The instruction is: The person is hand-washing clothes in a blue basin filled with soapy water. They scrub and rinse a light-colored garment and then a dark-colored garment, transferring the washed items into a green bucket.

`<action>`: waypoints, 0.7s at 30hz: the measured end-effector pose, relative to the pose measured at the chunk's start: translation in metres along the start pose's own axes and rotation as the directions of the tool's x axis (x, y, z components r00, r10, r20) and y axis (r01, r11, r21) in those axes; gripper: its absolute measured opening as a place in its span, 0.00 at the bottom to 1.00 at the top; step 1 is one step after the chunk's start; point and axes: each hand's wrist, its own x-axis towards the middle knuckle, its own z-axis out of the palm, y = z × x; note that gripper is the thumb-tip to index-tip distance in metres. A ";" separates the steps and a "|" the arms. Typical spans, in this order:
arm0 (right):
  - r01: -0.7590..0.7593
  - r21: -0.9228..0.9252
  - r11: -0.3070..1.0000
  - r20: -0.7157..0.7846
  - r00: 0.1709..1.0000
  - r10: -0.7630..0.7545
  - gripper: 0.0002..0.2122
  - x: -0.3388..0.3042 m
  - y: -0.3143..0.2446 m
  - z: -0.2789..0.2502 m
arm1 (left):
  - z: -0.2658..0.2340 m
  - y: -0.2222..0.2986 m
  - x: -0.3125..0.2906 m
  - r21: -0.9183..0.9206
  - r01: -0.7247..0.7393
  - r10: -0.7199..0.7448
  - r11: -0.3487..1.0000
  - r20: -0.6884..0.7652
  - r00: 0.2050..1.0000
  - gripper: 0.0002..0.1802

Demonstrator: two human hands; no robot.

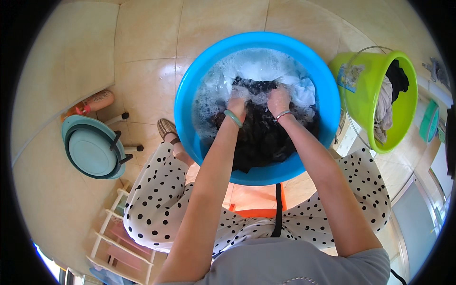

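Note:
A big blue basin in front of me holds soapy water with thick white suds. Black cloth lies soaked in the near half, and a white cloth floats by the right wall. My left hand, a pale bangle at its wrist, is closed on the black cloth, its fingertips covered by foam. Close to its right, my right hand, with a thin bracelet, is curled in a fist on the same cloth. Between the two hands a wet stretch of the cloth shows among the bubbles.
A lime green bucket with a wire handle stands tilted in view at the right, holding grey and black clothes. At left are a folded teal basin, an orange-pink bottle and a white rack. An orange stool is beneath me.

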 end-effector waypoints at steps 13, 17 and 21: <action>0.601 0.284 0.747 -0.552 0.740 -0.385 0.09 -0.112 -0.138 -0.130 | 0.051 0.057 -0.112 -0.284 0.161 0.012 0.945 0.523 0.852 0.19; 0.635 0.450 0.628 -0.716 0.677 -0.171 0.09 -0.063 -0.116 -0.117 | 0.069 0.044 -0.135 -0.262 -0.099 0.141 0.960 0.148 0.979 0.17; 0.164 0.547 0.821 -0.443 0.889 0.118 0.11 -0.030 -0.057 -0.094 | 0.103 0.056 -0.154 -0.244 -0.070 0.013 0.967 -0.227 0.974 0.18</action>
